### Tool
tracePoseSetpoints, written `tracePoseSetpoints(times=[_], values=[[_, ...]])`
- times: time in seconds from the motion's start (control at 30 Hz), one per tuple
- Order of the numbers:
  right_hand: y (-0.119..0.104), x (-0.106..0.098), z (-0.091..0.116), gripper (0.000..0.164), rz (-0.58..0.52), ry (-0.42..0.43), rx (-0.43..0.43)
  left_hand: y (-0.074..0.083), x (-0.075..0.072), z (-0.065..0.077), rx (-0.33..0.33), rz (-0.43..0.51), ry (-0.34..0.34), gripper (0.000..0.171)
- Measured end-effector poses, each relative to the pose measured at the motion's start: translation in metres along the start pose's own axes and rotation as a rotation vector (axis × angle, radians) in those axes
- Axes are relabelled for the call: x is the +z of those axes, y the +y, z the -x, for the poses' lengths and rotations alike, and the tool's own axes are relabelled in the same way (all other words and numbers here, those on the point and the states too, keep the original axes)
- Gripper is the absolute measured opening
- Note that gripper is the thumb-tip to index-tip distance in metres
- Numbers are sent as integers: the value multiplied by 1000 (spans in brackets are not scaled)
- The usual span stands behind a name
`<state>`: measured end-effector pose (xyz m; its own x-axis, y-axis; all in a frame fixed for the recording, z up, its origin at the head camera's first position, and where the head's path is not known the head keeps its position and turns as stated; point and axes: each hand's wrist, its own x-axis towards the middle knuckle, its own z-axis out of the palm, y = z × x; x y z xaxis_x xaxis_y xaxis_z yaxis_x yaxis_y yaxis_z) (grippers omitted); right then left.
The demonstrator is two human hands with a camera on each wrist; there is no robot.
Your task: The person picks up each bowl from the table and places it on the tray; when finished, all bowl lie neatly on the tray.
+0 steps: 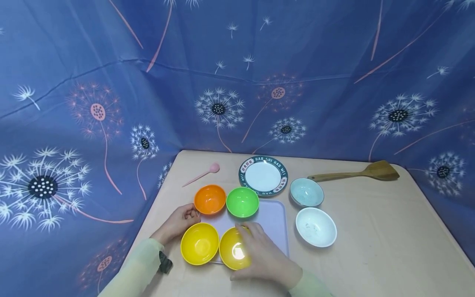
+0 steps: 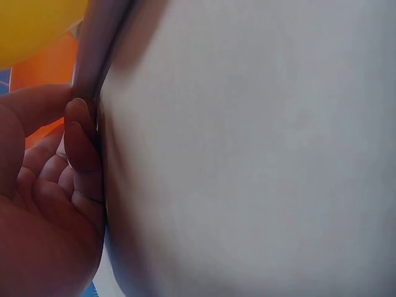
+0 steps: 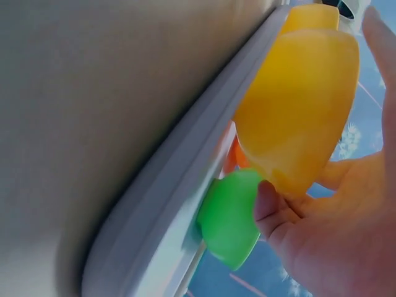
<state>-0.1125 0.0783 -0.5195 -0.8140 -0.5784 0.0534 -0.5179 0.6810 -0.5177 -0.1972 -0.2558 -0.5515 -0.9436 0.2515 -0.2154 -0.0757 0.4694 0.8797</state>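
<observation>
My left hand [image 1: 182, 222] is at the left edge of the pale purple tray [image 1: 274, 218], beside the orange bowl [image 1: 210, 199]. In the left wrist view its curled fingers [image 2: 80, 142] pinch the tray's rim. My right hand [image 1: 265, 255] spans the right-hand yellow bowl [image 1: 230, 251] and covers part of it. The right wrist view shows fingertips [image 3: 267, 201] against that bowl's outer wall, with the thumb spread off to the other side. Another yellow bowl [image 1: 200, 244] stands left of it at the tray's front edge. A green bowl [image 1: 243, 202] sits behind, on the tray.
A green-rimmed plate [image 1: 263, 192] lies behind the tray, near a pink spoon [image 1: 214, 168]. To the right are a light blue bowl [image 1: 306, 192], a white bowl [image 1: 316, 227] and a wooden spatula [image 1: 378, 170]. A patterned blue cloth [image 1: 315, 82] hangs behind the table.
</observation>
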Motion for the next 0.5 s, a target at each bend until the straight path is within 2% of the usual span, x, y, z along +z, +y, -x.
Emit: tracePoseSetpoints(times=[0.13, 0.23, 0.4, 0.5], values=[[3, -12, 3, 131, -35, 8, 64, -1, 1, 0, 11, -8, -5, 13], [10, -28, 7, 130, -13, 47, 94, 1, 1, 2, 18, -23, -2, 12], [41, -53, 16, 130, 103, 199, 80, 2, 0, 3, 27, -44, 10, 12], [61, -67, 27, 128, 129, 272, 91, 1, 1, 2, 25, -52, 12, 13]])
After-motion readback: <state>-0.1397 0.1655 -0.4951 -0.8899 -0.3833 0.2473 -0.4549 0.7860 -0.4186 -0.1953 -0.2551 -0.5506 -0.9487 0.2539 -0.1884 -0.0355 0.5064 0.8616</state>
